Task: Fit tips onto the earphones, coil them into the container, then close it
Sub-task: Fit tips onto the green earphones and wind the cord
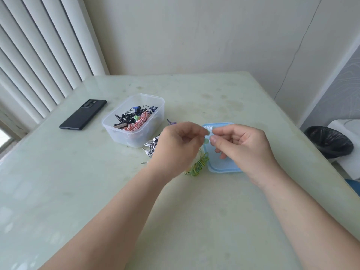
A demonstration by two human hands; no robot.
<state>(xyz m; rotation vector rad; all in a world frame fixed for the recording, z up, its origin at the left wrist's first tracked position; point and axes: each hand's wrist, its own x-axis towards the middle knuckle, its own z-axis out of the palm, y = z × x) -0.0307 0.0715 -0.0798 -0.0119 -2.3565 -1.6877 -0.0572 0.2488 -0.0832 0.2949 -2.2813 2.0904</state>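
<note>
My left hand [180,146] pinches a pale green earbud [206,140], and its green-yellow cable [198,165] hangs down in a loose bundle to the table. My right hand [240,145] meets it from the right, its thumb and fingers pinching something small and pale, seemingly an ear tip, against the earbud. Under my right hand lies the light blue lid [224,166], with several clear ear tips [209,127] at its far end. The clear plastic container [134,119] stands open to the left and holds several coiled earphones.
Black-and-white earphones [153,146] and a purple pair [172,123] lie between the container and my left hand. A black phone [83,114] lies at the far left of the pale green table [78,191]. A black-lined bin [329,142] stands beyond the right edge.
</note>
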